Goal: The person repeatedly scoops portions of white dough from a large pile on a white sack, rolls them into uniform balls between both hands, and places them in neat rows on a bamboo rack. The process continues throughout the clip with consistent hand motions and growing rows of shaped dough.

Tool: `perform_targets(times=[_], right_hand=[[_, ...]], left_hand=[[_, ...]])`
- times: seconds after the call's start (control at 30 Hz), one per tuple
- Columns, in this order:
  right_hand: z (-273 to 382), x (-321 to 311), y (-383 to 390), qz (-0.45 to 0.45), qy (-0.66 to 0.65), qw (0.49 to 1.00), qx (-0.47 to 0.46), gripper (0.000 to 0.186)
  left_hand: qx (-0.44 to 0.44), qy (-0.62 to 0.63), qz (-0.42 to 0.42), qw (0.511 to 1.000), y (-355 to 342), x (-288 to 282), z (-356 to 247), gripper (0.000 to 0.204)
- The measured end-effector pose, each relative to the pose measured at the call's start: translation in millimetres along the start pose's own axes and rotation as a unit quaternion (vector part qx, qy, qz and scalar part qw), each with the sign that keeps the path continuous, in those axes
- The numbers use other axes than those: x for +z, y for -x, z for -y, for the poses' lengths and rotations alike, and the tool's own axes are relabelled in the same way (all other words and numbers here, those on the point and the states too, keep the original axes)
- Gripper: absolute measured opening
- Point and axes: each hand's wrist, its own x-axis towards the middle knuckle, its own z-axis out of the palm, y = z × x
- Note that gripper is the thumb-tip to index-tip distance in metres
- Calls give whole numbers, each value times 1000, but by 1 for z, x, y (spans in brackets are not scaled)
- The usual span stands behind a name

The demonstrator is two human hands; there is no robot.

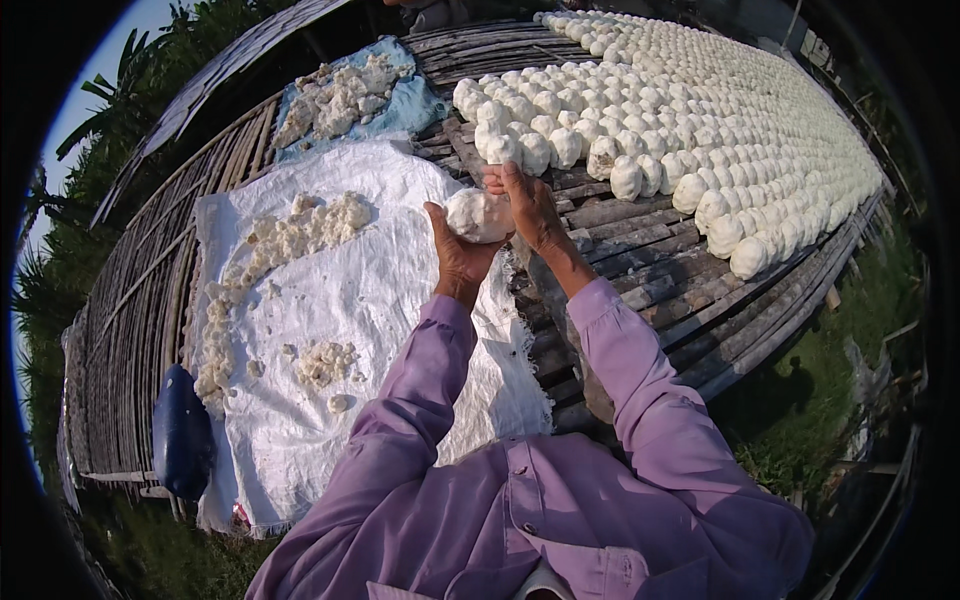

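My left hand (464,262) cups a white lumpy ball (477,216) from below and the left, its thumb up along the side. At the ball's right edge is my right hand (533,208), fingers curled in and thumb pressed toward them. Whether anything small sits between those fingertips is hidden. Both hands hover over the border between a white woven sheet (400,300) and a slatted platform (640,225). Just beyond them begin the rows of similar white balls (535,150).
Small cream-coloured crumbs (325,225) lie along the sheet, with a smaller pile (325,363) nearer me. A blue cloth (415,105) bears more lumps (345,95) at the far left. A dark blue rounded object (182,435) rests at the platform's left edge. Grass (830,360) borders the right side.
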Motion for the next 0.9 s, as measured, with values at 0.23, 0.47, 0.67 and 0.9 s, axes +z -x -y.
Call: perform_targets(times=[0.23, 0.47, 0.67, 0.9], right_hand=[[-20, 1, -17, -32, 184, 975, 118, 77], [-26, -10, -23, 17, 31, 997, 64, 65], [-31, -11, -34, -118, 204, 960, -153, 63], [-44, -19, -36, -90, -25, 992, 90, 83]], left_hand=[[-22, -49, 78, 996, -20, 22, 12, 108], [-8, 2, 30, 1000, -40, 6, 12, 112], [-16, -40, 34, 998, -55, 20, 20, 101], [-27, -6, 12, 1000, -67, 4, 25, 107]])
